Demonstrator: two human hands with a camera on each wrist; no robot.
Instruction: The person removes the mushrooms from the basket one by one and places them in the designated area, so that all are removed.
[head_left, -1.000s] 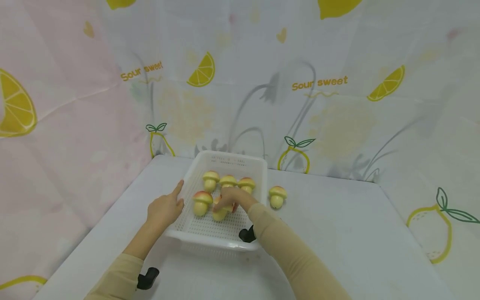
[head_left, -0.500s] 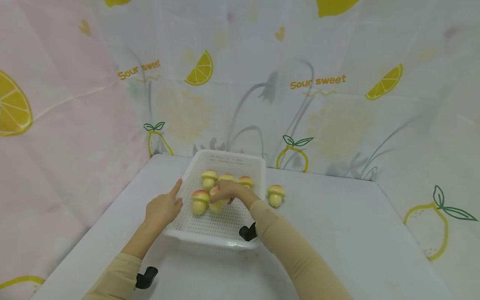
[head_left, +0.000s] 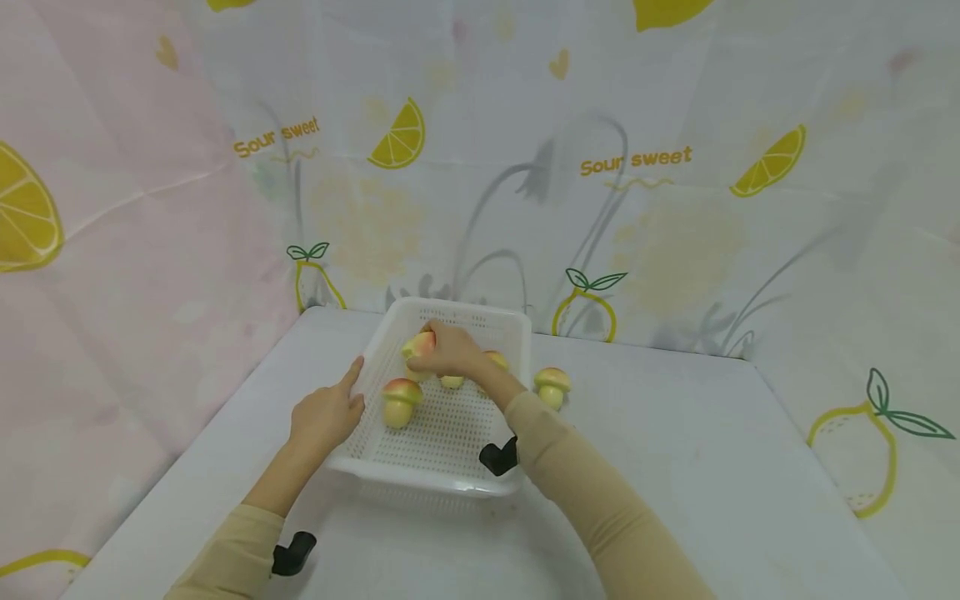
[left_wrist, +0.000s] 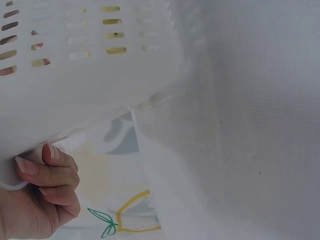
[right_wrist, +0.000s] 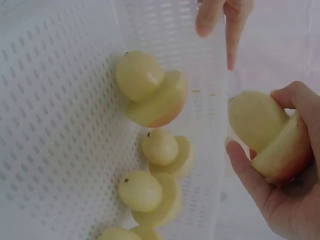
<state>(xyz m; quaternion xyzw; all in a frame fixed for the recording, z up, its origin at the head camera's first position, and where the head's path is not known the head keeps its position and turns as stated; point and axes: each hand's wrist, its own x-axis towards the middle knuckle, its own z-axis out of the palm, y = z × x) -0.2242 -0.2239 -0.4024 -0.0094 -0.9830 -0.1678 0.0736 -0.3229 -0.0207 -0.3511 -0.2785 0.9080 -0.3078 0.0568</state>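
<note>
In the head view my left hand is at the left rim of a white perforated basket; the left wrist view shows this hand with its fingers curled round the rim. Over the basket's back left part, my right hand holds a yellow-and-red mushroom-shaped piece, gripped between thumb and fingers in the right wrist view. A similar piece lies nearer the front left of the basket. Several more lie behind it, partly hidden by my right hand and forearm.
One more mushroom-shaped piece rests on the white table, just right of the basket. A cloth printed with lemons hangs behind and at both sides. Black objects are at both wrists.
My right hand has moved from the basket's middle toward its back left, carrying a mushroom-shaped piece from beside the front left one. My left hand has stayed at the rim.
</note>
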